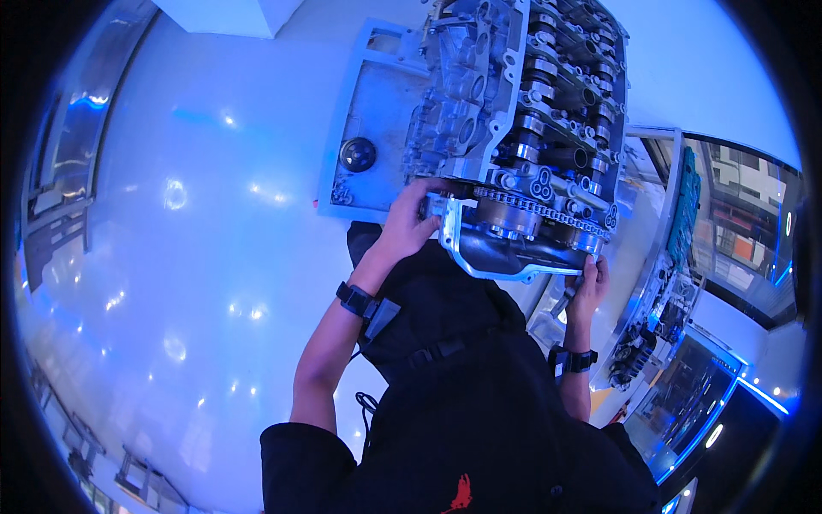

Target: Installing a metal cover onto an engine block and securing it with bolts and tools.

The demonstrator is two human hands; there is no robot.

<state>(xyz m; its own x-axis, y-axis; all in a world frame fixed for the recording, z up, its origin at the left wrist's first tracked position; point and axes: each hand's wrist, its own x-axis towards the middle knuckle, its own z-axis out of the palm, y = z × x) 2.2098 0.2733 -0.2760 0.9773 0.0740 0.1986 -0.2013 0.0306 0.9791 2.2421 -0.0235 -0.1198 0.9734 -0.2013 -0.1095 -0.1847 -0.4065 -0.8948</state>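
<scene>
An engine [467, 94] with exposed camshafts [529, 124] stands in front of me. At its near end, a timing chain [552, 212] runs round two sprockets. Against that end is a metal timing cover [505, 276], its pale rim facing up and its dark hollow toward the chain. Fingers of my left hand [408, 226] are closed round the cover's left end. My right hand [587, 289] grips its right end, thumb near the rim. A dark elongated piece shows beside the right palm; whether it is held, I cannot tell. Some fingertips are hidden behind the cover.
The engine rests on a grey metal stand tray [381, 111], where a round black part [358, 154] and small loose hardware [342, 195] lie. To the right is a bench with engine parts [655, 317] and a long green part [682, 210]. Glossy floor [214, 283] stretches left.
</scene>
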